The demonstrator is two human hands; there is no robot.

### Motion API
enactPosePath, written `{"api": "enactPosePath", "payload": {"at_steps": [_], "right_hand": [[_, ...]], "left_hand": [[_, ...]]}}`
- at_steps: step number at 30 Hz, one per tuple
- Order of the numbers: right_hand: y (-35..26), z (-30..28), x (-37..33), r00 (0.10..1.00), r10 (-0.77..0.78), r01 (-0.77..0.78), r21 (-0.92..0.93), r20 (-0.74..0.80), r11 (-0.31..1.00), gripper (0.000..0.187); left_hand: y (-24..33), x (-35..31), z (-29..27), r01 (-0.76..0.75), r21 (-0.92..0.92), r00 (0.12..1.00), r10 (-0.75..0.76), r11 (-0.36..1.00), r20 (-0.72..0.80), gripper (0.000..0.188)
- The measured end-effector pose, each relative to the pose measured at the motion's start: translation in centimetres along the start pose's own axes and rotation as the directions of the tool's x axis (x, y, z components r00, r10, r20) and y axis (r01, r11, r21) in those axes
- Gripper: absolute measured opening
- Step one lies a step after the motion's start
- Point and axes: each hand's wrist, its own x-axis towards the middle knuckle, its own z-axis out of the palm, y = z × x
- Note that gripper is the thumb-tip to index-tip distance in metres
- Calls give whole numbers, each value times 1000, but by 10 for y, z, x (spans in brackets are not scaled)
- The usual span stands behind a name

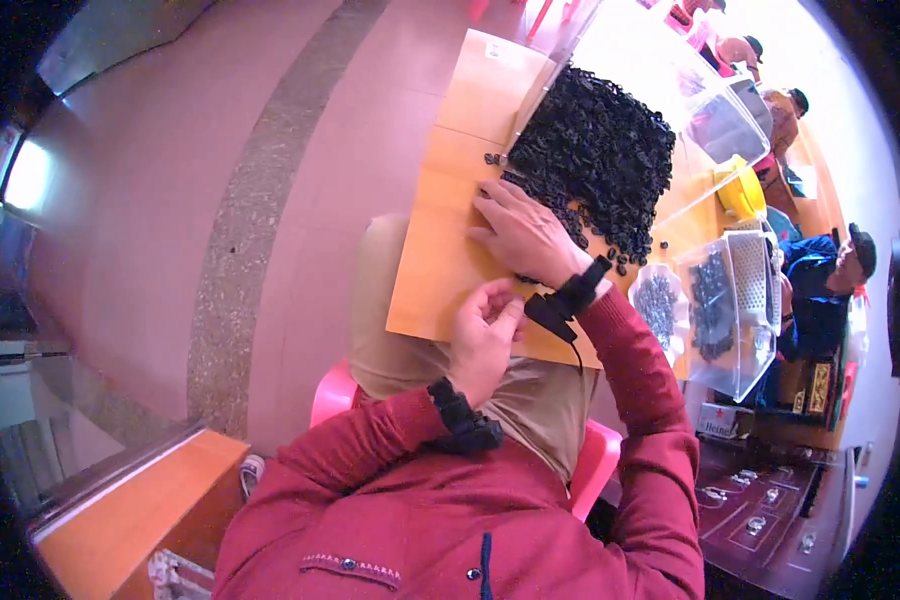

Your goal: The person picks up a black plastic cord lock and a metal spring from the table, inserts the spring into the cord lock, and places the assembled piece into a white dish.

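Along the left side, a speckled strip crosses the floor, well apart from the worktop. Next comes the left hand, near the worktop's close edge with thumb and forefinger drawn narrowly together; whether a small piece sits between them, I cannot tell. Just beyond it, the right hand reaches across, fingers curved down and a little parted, tips at the worktop beside a few loose black pieces; its grip is hidden from above. The step in hand looks to be picking or sorting these pieces by fingertip, and a next move would call for a light pinch on one piece without dragging its neighbours. The pile of black pieces spreads behind the right hand, which, with its black wristband, covers part of the worktop. Farther right stand a wavy-edged tray and a clear bin, both holding dark pieces too small to make out. Past a yellow container, glare bleaches the upper right.
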Motion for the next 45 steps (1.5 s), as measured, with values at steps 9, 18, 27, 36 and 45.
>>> {"api": "enactPosePath", "payload": {"at_steps": [9,18,27,36,45], "right_hand": [[11,6,33,979,-186,164,-227,-83,960,20],[8,14,70,964,26,128,-550,263,825,28],[25,25,55,963,-265,245,-577,51,779,19],[5,-3,17,966,-260,249,-341,14,906,12],[8,-12,8,997,-72,57,-301,-39,952,22]], "left_hand": [[1,2,1,-80,-23,994,78,997,-83,30],[6,0,0,-51,-73,995,45,996,-93,40],[6,-1,0,-30,-24,996,28,999,-87,40],[0,-1,-1,-53,-41,996,50,998,-77,38],[2,-3,1,-34,-14,998,33,999,-56,36]]}}
